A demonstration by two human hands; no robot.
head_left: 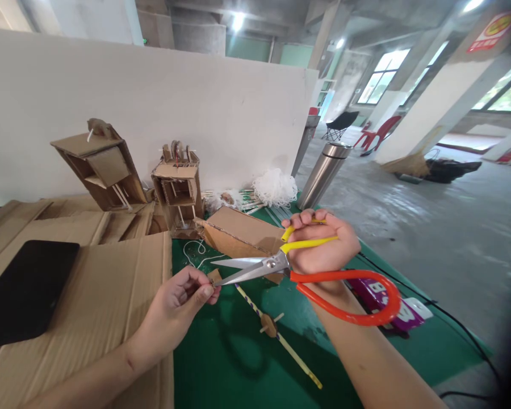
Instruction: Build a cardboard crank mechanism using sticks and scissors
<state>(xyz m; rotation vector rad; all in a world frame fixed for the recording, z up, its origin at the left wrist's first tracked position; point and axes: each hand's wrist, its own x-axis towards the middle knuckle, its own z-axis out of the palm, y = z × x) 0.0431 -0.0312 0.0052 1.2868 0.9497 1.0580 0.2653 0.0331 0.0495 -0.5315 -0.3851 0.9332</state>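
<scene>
My right hand (326, 241) is wrapped round the yellow handle loop of a pair of scissors (272, 264); the other loop is red and hangs over my wrist. The blades stand apart and point left. In a pinch, my left hand (187, 301) holds a small piece of cardboard (215, 276), and the lower blade's tip meets it at the fingertips. Below the blades, a thin yellow stick (298, 360) lies on the green table, with a cardboard disc (268, 325) and a short crosspiece on it.
Cardboard sheets (111, 295) cover the left side under a black tablet-like slab (29, 289). Two cardboard structures (104, 165) stand behind, near a cardboard box (242, 230). Rubber-band-like white loops (275, 187), a steel flask (326, 173) and a purple packet (381, 301) are around; a black cable crosses at right.
</scene>
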